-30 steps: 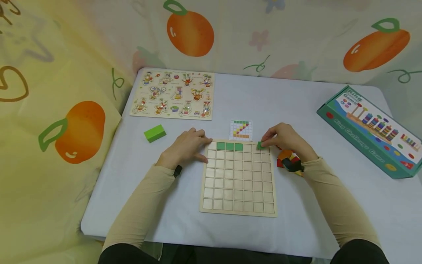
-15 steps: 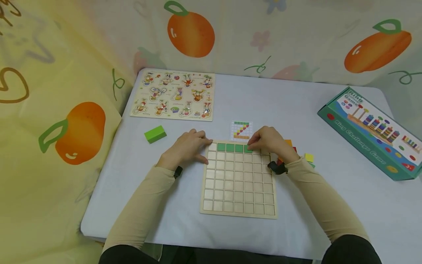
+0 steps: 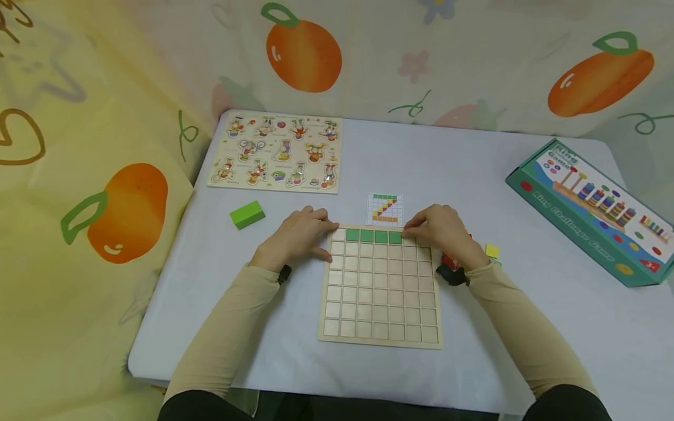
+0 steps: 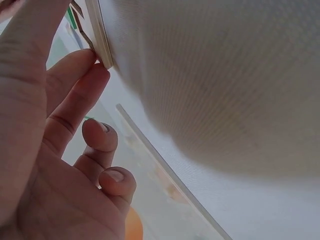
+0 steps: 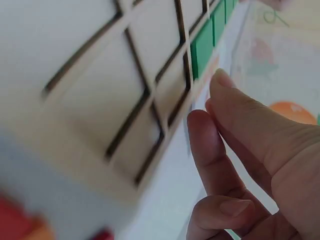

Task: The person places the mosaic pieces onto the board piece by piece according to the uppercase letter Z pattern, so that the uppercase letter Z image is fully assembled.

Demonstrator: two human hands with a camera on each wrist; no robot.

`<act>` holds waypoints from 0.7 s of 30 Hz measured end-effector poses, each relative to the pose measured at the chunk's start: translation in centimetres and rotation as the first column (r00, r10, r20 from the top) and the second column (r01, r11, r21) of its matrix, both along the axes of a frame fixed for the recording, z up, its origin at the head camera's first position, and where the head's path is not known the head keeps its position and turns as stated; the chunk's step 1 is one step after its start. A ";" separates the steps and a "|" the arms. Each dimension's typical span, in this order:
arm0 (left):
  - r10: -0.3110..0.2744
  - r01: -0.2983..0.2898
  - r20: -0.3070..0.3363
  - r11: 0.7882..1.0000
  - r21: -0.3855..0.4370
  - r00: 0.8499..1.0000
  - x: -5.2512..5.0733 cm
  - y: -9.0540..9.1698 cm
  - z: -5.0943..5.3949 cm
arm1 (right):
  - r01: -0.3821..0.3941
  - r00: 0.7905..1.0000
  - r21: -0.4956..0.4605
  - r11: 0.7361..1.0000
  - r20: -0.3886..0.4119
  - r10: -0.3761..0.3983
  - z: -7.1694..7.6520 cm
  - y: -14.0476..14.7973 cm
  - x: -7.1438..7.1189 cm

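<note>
Green box (image 3: 592, 216) at the far right of the tabletop (image 3: 526, 327): white lettering along its side ends in "Challenge Game" — the first word looks like "Ring" or "King". The heading on its top face is too blurred to read surely, as is a small white mark on a red patch near one corner. A gridded card (image 3: 385, 209) shows coloured squares shaped like a letter Z. Tiny print on the picture puzzle (image 3: 274, 152) is illegible.

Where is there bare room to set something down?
Bare table beyond the pattern card, between puzzle board and game box; also between the right sleeve and the box's near end. Crowded: far right corner of the grid board, with the right hand over it and loose tiles beside it.
</note>
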State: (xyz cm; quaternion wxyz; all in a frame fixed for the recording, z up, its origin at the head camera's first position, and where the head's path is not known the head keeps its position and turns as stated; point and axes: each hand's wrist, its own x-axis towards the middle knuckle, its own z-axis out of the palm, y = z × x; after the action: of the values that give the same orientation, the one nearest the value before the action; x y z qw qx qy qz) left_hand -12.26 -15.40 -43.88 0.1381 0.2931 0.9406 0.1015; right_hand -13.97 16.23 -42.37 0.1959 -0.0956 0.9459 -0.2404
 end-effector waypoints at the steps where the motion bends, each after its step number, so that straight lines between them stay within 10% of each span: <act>1: 0.001 -0.001 0.001 1.000 -0.005 1.000 0.0 0.0 0.0 | 0.004 1.000 0.004 1.000 -0.004 -0.004 0.1 0.5 0.1; 21: 0.023 -0.023 0.033 1.000 0.004 0.999 0.1 0.0 0.0 | 0.174 0.982 0.117 0.978 0.058 -0.182 0.5 11.1 4.3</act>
State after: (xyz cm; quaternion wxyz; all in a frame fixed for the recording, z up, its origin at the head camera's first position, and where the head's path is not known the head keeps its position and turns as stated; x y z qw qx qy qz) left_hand -12.13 -15.40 -43.88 0.1519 0.2810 0.9412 0.1100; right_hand -9.66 27.36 -41.92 0.2107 0.0087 0.9553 -0.2072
